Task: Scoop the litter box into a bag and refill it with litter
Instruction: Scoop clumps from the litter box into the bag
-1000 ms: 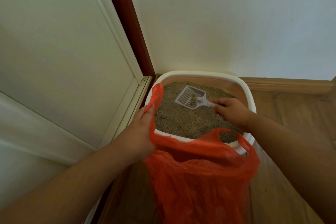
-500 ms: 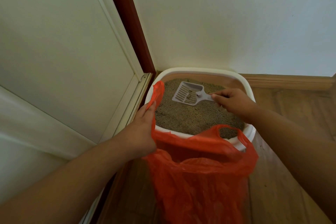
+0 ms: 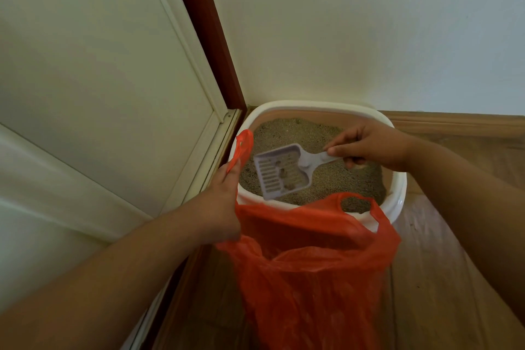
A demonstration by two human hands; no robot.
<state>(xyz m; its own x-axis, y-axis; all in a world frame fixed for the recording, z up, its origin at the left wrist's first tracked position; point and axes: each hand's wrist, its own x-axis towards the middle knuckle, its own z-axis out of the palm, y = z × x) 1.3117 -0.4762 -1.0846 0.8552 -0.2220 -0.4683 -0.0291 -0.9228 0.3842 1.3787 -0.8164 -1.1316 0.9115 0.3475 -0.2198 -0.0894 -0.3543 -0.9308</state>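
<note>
The right hand (image 3: 372,148) pinches the handle of a pale slotted scoop (image 3: 284,173), held tilted above the litter (image 3: 318,179) with a few clumps sitting on its slots, its front edge close to the mouth of the orange bag (image 3: 312,264). The left hand (image 3: 221,207) grips one bag handle (the other handle hangs loose over the near rim) and keeps the mouth wide. The white litter box (image 3: 397,190) sits on a wooden floor (image 3: 443,278) in the corner, between a pale door (image 3: 99,79) and the wall (image 3: 369,31).
</note>
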